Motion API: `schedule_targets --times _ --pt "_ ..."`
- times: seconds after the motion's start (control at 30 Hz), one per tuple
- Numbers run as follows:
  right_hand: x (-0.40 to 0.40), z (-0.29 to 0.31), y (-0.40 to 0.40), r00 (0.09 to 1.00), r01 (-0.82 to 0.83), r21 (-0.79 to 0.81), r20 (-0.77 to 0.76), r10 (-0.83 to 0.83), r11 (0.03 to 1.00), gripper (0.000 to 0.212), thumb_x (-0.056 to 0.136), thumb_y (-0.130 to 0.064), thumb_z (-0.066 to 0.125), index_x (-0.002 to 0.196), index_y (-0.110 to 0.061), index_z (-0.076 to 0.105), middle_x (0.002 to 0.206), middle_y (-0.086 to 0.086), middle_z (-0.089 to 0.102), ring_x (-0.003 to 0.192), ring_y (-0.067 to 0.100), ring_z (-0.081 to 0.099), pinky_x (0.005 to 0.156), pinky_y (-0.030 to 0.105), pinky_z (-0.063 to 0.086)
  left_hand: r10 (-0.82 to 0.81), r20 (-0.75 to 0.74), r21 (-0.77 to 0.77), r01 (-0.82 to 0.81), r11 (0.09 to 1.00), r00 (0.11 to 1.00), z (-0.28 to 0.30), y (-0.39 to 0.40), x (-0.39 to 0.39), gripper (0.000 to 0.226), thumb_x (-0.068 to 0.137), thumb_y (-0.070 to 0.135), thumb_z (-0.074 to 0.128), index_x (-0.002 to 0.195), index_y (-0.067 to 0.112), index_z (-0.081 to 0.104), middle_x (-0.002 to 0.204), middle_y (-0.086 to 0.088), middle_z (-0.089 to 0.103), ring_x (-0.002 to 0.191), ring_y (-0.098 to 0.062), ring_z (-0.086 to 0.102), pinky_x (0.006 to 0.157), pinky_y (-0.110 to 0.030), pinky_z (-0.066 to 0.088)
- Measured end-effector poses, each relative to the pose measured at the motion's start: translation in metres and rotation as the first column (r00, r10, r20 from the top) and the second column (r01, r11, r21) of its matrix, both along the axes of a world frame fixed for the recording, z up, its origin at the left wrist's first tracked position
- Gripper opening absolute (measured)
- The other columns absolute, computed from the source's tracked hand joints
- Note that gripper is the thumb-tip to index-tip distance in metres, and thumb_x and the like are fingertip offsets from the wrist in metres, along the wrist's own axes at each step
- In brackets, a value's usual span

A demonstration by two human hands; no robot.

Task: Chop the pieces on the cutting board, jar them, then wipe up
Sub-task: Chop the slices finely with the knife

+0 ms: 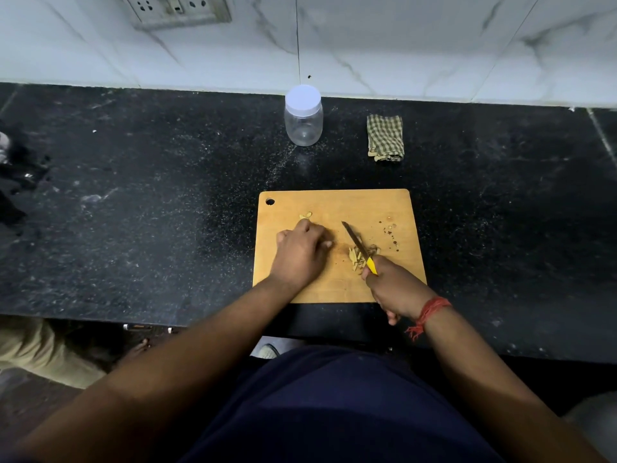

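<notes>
A black speckled counter spreads out well beyond the fingers on every side. Far past the fingertips rises a white marble-veined wall, with a socket plate off to their upper left.

Board at centre frame, on worktop. Jar above it, by the wall; cloth right of jar. On board: pieces at middle under knife, one piece upper left, crumbs right. Hands on board's lower half.
</notes>
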State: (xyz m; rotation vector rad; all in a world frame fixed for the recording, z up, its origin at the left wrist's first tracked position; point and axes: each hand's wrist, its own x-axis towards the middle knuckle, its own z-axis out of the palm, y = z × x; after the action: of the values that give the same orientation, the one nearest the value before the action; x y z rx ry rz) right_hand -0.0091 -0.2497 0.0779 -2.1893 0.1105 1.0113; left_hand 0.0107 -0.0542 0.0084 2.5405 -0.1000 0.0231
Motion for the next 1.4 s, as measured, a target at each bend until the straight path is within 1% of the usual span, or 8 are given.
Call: schedule_targets --times 0.1,0.3,0.5,0.8,0.9,1.03,1.2,1.4 --pt "0.0 0.0 0.0 1.0 -0.002 -0.003 -0.003 0.002 1.0 0.012 0.104 -0.031 0.035 0.103 -0.022 0.044 0.069 0.007 0.049 0.042 0.017 0.045 0.044 0.028 0.048 -0.018 -0.039 -0.071 0.015 0.997 0.999 0.001 -0.011 0.002 0.019 0.096 0.034 0.066 0.108 0.019 0.07 0.107 0.004 0.052 0.101 -0.011 0.05 0.097 -0.038 0.032" --pt "-0.003 0.0 -0.002 1.0 -0.01 0.01 0.0 0.01 1.0 0.014 0.104 -0.033 0.036 0.11 -0.024 0.044 0.067 0.006 0.049 0.042 0.016 0.045 0.044 0.028 0.048 -0.092 -0.035 0.161 0.096 0.982 0.995 -0.008 0.002 -0.004 0.038 0.088 0.052 0.068 0.112 0.024 0.065 0.109 0.004 0.058 0.105 -0.018 0.056 0.093 -0.04 0.027" --pt "-0.008 -0.002 -0.001 1.0 -0.006 0.001 -0.019 0.006 1.0 0.013 0.104 -0.03 0.037 0.11 -0.021 0.044 0.066 0.007 0.048 0.04 0.017 0.045 0.045 0.03 0.049 -0.091 0.023 0.223 0.083 0.971 0.996 -0.013 0.012 -0.012 0.032 0.093 0.044 0.066 0.118 0.023 0.065 0.111 0.001 0.059 0.106 -0.023 0.056 0.091 -0.042 0.028" --pt "-0.016 -0.002 0.007 1.0 -0.024 -0.015 -0.011 0.023 1.0 0.013 0.103 -0.024 0.034 0.107 -0.017 0.044 0.071 0.009 0.05 0.041 0.019 0.046 0.045 0.031 0.05 -0.053 0.095 0.296 0.023 0.955 0.994 -0.016 0.005 -0.022 0.046 0.093 0.057 0.057 0.115 0.017 0.061 0.114 -0.004 0.056 0.103 -0.026 0.051 0.088 -0.045 0.034" --pt "-0.021 -0.006 0.013 0.998 -0.06 -0.028 0.001 0.06 0.998 0.015 0.103 -0.021 0.033 0.107 -0.012 0.044 0.073 0.009 0.05 0.04 0.019 0.048 0.047 0.038 0.054 -0.201 0.155 0.343 0.138 0.929 0.967 -0.024 0.015 -0.036 0.05 0.1 0.054 0.048 0.127 0.013 0.059 0.127 -0.005 0.054 0.111 -0.029 0.051 0.097 -0.048 0.036" --pt "-0.026 -0.011 0.021 0.997 -0.08 -0.045 0.005 0.08 0.996 0.015 0.103 -0.021 0.032 0.11 -0.012 0.042 0.074 0.011 0.054 0.039 0.019 0.051 0.048 0.044 0.056 -0.362 0.134 0.399 0.284 0.872 0.922 -0.031 0.023 -0.046 0.06 0.103 0.053 0.043 0.147 0.013 0.048 0.144 -0.003 0.051 0.123 -0.027 0.047 0.115 -0.054 0.028" --pt "-0.026 -0.014 0.029 0.999 -0.039 -0.063 -0.029 0.037 0.997 0.018 0.104 -0.021 0.033 0.116 -0.011 0.04 0.08 0.012 0.055 0.034 0.014 0.049 0.039 0.028 0.048 -0.362 0.104 0.37 0.302 0.878 0.926 -0.03 0.023 -0.046 0.057 0.103 0.049 0.042 0.148 0.016 0.048 0.146 0.0 0.05 0.124 -0.026 0.046 0.117 -0.055 0.025" --pt "-0.026 -0.018 0.036 0.999 -0.014 -0.068 -0.047 0.011 0.998 0.015 0.103 -0.02 0.032 0.113 -0.013 0.042 0.084 0.015 0.058 0.037 0.017 0.05 0.039 0.027 0.048 -0.347 0.063 0.37 0.301 0.879 0.936 -0.031 0.022 -0.048 0.055 0.102 0.048 0.042 0.148 0.018 0.05 0.147 0.003 0.049 0.126 -0.025 0.044 0.117 -0.058 0.024"
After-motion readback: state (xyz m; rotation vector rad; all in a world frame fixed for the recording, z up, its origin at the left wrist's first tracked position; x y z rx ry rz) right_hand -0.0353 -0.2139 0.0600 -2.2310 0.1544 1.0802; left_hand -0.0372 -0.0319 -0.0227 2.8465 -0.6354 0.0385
